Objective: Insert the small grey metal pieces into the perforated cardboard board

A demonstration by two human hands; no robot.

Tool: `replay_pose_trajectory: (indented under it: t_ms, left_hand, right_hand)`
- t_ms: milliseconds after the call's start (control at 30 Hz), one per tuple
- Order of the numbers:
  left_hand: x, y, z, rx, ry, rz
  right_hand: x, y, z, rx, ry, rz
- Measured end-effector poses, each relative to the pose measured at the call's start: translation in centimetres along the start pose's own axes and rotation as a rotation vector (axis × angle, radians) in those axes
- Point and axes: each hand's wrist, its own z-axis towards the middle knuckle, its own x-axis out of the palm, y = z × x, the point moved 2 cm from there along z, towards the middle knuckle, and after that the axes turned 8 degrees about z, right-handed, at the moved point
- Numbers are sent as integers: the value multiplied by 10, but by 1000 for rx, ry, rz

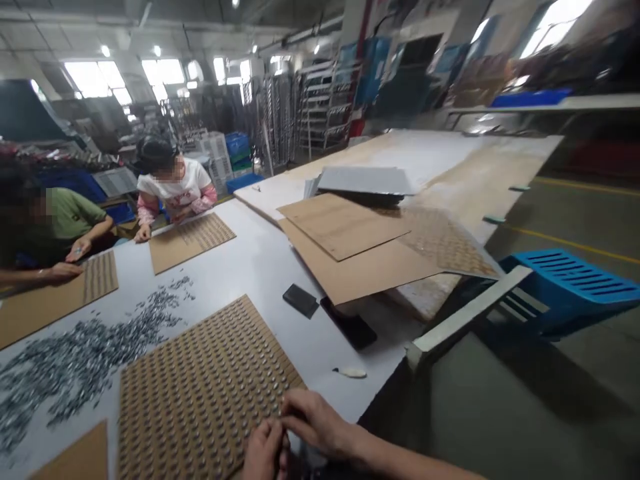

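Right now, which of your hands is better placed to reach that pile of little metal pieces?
Probably the left hand: it is nearer the pile of metal pieces, which lies left of the cardboard tray. The right hand sits farther right, by the table edge.

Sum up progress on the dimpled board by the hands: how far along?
Done: the dimpled board looks filled with small metal pieces nearly edge to edge. In hand: left hand and right hand meet at its near edge; what they pinch is unclear. Left: a loose pile of pieces on the table.
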Motion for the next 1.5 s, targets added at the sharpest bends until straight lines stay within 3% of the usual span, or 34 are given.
replay_pose_trajectory:
  t_ms: [33, 133, 233, 367, 733, 900, 1000, 1167, 1333, 1500]
  left_hand:
    - [3, 4, 1, 25, 160, -55]
    - [4, 8, -1, 56, 261, -214]
    - [3, 6, -6, 37, 234, -303]
    - [0, 2, -10, 9, 214, -339]
    - [-3, 7, -2, -34, 220, -303]
    - [-1, 6, -2, -37, 231, -370]
    - [-1, 6, -2, -37, 240, -397]
    - [2, 3, -4, -19, 274, -402]
    - [2, -10, 6, 19, 200, -445]
    - [-1, -43, 37, 140, 50, -459]
  right_hand:
    - [2, -1, -4, 20, -8, 10]
    - [-1, -5, -13, 115, -15, 62]
    - [-15, -12, -15, 234, -93, 80]
    - [-32, -24, -15, 310, -153, -87]
    - [-13, -26, -12, 377, -72, -356]
    - [-17, -26, -11, 502, -133, -278]
    - [-18, -15, -13, 386, -164, -135]
    - [-10, 13, -13, 19, -35, 38]
    - [-5, 11, 6, 46, -54, 78]
    - [-12, 8, 54, 97, -105, 47]
